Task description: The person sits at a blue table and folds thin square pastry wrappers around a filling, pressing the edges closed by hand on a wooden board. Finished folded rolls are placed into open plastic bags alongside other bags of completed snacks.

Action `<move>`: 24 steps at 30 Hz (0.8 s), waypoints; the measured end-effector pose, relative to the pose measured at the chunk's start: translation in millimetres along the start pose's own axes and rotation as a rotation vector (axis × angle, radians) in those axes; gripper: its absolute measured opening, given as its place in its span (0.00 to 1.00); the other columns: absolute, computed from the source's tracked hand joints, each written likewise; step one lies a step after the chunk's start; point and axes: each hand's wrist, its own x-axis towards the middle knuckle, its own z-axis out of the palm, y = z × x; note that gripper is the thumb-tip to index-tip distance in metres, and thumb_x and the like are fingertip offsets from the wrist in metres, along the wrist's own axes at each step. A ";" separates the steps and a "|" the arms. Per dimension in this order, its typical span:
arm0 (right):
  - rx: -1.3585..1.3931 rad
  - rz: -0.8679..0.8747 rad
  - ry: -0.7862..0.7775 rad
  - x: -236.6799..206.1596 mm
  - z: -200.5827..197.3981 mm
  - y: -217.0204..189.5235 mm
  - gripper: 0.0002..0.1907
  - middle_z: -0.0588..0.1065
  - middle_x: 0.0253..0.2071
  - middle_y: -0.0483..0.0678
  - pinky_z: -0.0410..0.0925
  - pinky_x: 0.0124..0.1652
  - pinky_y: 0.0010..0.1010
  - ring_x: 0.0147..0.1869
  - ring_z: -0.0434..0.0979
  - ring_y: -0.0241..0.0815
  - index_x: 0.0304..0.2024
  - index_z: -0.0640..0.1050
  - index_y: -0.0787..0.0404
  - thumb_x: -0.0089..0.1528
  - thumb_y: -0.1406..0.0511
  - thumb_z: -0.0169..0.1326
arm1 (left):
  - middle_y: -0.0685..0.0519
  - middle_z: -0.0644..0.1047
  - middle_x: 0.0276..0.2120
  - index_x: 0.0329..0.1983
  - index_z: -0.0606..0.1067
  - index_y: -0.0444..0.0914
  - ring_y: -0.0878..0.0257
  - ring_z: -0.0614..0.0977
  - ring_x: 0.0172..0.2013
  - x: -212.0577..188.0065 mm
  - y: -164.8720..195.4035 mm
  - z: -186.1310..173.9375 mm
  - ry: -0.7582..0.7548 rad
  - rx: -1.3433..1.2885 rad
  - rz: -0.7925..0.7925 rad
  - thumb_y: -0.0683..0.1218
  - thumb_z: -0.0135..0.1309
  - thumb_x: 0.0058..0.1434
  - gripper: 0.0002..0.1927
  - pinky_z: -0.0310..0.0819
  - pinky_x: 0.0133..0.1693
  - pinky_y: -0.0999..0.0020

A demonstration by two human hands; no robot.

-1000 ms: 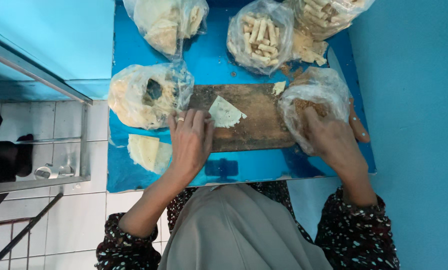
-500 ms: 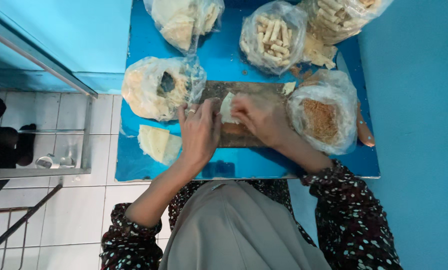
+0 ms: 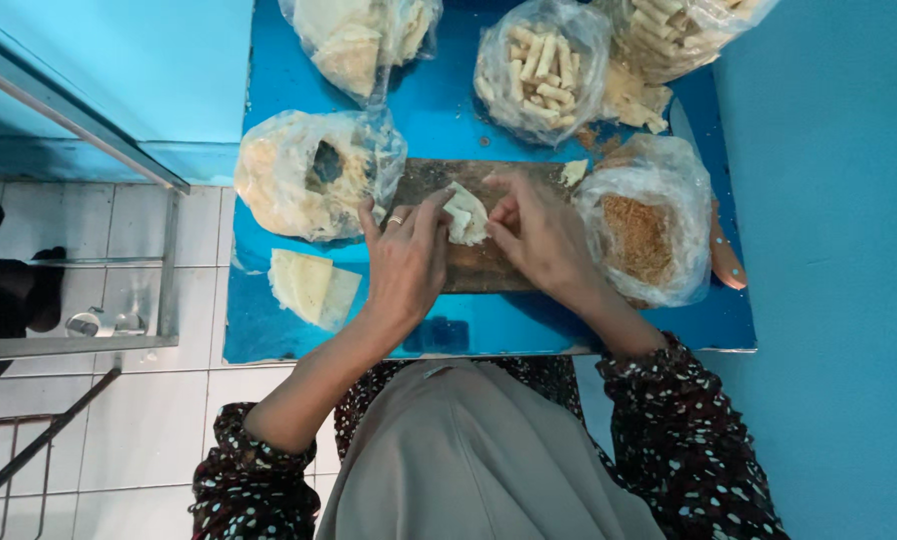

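Both hands, left hand (image 3: 406,262) and right hand (image 3: 539,232), pinch a pale wrapper (image 3: 464,214). It lies on a wooden board (image 3: 489,270), bags around.

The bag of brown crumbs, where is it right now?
In the head view, the bag of brown crumbs sits on the blue table at the person's right, against the right end of the wooden board, just beyond the right hand.

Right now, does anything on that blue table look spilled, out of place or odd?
Small things only. Brown crumbs lie scattered on the blue table beside the bag of brown filling. A folded pale wrapper sits bare on the table, outside any bag. Both hands, left hand and right hand, pinch a wrapper piece on the wooden board.
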 end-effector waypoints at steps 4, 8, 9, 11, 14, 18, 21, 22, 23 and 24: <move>0.237 0.208 -0.033 0.1 11.0 9.9 0.25 0.79 0.35 0.43 0.74 0.40 0.29 0.38 0.82 0.36 0.57 0.70 0.57 0.60 0.71 0.62 | 0.51 0.80 0.40 0.60 0.71 0.39 0.51 0.79 0.45 -2.3 -2.6 9.1 -0.001 0.020 0.002 0.38 0.53 0.65 0.19 0.51 0.63 0.33; 0.539 0.147 0.017 -2.7 26.6 20.6 0.24 0.78 0.40 0.45 0.76 0.47 0.27 0.47 0.83 0.35 0.58 0.68 0.59 0.62 0.74 0.61 | 0.50 0.78 0.44 0.59 0.71 0.40 0.52 0.80 0.46 -8.6 -6.5 12.8 -0.006 0.085 0.045 0.38 0.52 0.66 0.18 0.51 0.65 0.34; 0.621 0.137 0.003 -2.4 30.0 23.9 0.24 0.78 0.41 0.46 0.76 0.49 0.27 0.48 0.83 0.36 0.58 0.67 0.60 0.63 0.75 0.60 | 0.49 0.77 0.44 0.59 0.72 0.39 0.51 0.79 0.46 -10.0 -7.2 12.4 -0.017 0.078 0.028 0.38 0.52 0.66 0.17 0.51 0.65 0.33; 0.716 0.100 -0.002 -3.4 37.1 28.7 0.23 0.77 0.42 0.47 0.75 0.51 0.28 0.51 0.83 0.38 0.59 0.66 0.61 0.64 0.77 0.58 | 0.48 0.74 0.43 0.58 0.74 0.37 0.51 0.79 0.46 -11.1 -7.8 10.7 -0.039 0.060 -0.003 0.39 0.53 0.66 0.17 0.51 0.65 0.33; 0.737 0.050 0.001 -4.6 44.9 31.0 0.23 0.76 0.44 0.48 0.76 0.52 0.30 0.53 0.83 0.39 0.58 0.67 0.63 0.64 0.78 0.57 | 0.50 0.74 0.50 0.41 0.76 0.39 0.51 0.77 0.54 -11.6 -9.7 3.4 -0.038 0.121 0.049 0.39 0.54 0.61 0.06 0.50 0.65 0.30; 0.568 -0.055 -0.069 -2.3 38.8 25.7 0.21 0.78 0.45 0.49 0.78 0.52 0.32 0.54 0.84 0.42 0.57 0.69 0.63 0.63 0.77 0.58 | 0.45 0.72 0.58 0.39 0.77 0.35 0.49 0.71 0.61 -14.6 -8.4 -5.1 -0.043 0.320 0.169 0.41 0.54 0.57 0.08 0.45 0.63 0.25; 0.371 -0.166 -0.160 0.6 23.0 18.9 0.23 0.78 0.48 0.50 0.77 0.50 0.32 0.53 0.84 0.43 0.58 0.70 0.64 0.61 0.74 0.61 | 0.44 0.70 0.63 0.40 0.77 0.33 0.49 0.69 0.65 -15.3 -9.0 -6.2 -0.043 0.482 0.282 0.42 0.53 0.57 0.11 0.43 0.64 0.26; 0.310 -0.198 -0.197 2.0 17.5 17.2 0.25 0.78 0.48 0.50 0.77 0.48 0.31 0.51 0.84 0.43 0.58 0.70 0.64 0.60 0.73 0.63 | 0.45 0.69 0.64 0.42 0.78 0.32 0.50 0.68 0.66 -12.3 -9.0 -3.6 -0.030 0.501 0.309 0.43 0.53 0.57 0.12 0.42 0.65 0.26; 0.282 -0.239 -0.188 3.0 13.2 15.4 0.25 0.78 0.48 0.51 0.77 0.48 0.31 0.51 0.84 0.44 0.57 0.71 0.64 0.59 0.72 0.64 | 0.46 0.68 0.65 0.44 0.78 0.31 0.51 0.68 0.67 -8.1 -10.5 -1.1 -0.015 0.521 0.337 0.43 0.53 0.58 0.14 0.42 0.66 0.27; 0.256 -0.280 -0.178 3.6 10.2 14.0 0.25 0.77 0.47 0.52 0.77 0.47 0.30 0.50 0.83 0.44 0.56 0.72 0.64 0.59 0.71 0.65 | 0.45 0.68 0.65 0.43 0.77 0.32 0.50 0.67 0.67 -4.1 -12.5 0.5 -0.040 0.462 0.286 0.43 0.54 0.58 0.12 0.42 0.66 0.26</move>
